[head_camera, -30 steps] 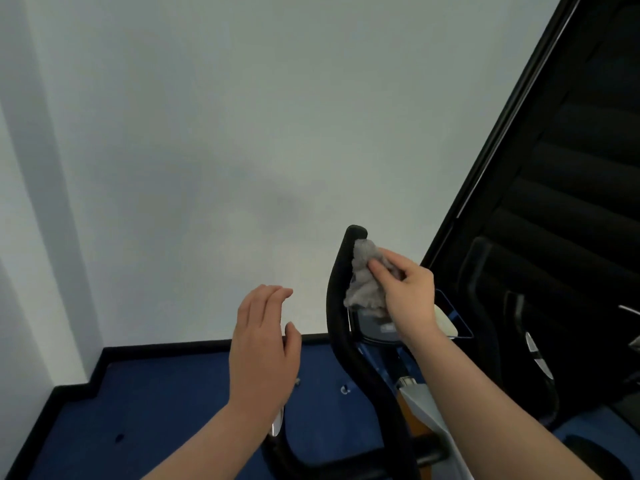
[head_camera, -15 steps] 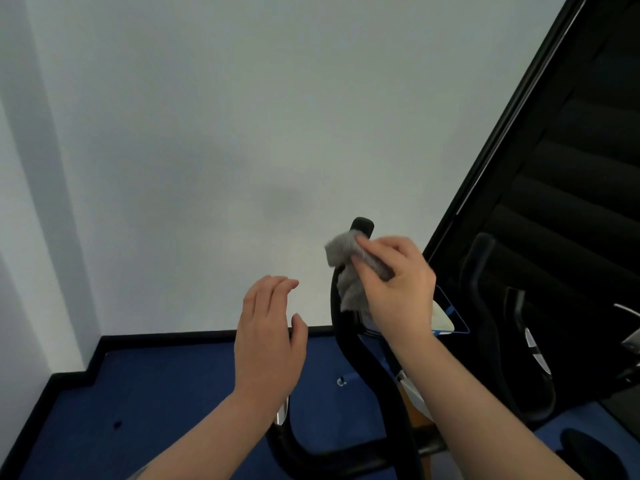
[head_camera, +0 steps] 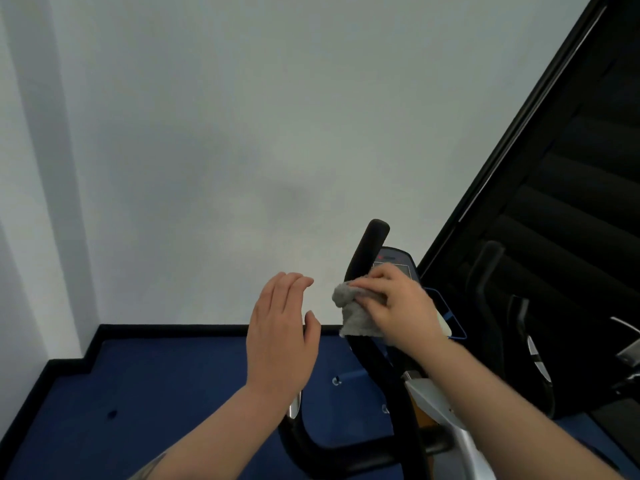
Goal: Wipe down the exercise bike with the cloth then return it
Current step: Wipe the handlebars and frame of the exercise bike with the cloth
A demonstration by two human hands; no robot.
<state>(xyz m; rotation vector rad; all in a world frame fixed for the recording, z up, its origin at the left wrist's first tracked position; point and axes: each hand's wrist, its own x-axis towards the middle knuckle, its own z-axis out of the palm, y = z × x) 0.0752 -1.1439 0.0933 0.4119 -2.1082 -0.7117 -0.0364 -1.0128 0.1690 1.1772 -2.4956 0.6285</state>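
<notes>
The exercise bike's black upright handlebar (head_camera: 367,251) rises at centre right, with its console (head_camera: 398,263) just behind. My right hand (head_camera: 398,306) grips a crumpled grey cloth (head_camera: 356,315) and presses it against the handlebar about a third of the way below its tip. My left hand (head_camera: 282,336) hovers to the left of the bar, fingers together and slightly curled, holding nothing. The bike's silver frame (head_camera: 440,417) and the lower handlebar loop (head_camera: 304,441) show beneath my arms.
A white wall (head_camera: 242,133) fills the view ahead. Blue carpet (head_camera: 138,393) with a black skirting board lies below. A dark window with blinds (head_camera: 571,202) stands to the right, with the bike's reflection in it.
My right hand has slid the cloth down the handlebar from near its tip, uncovering the tip and the console. My left hand has stayed hovering at the left.
</notes>
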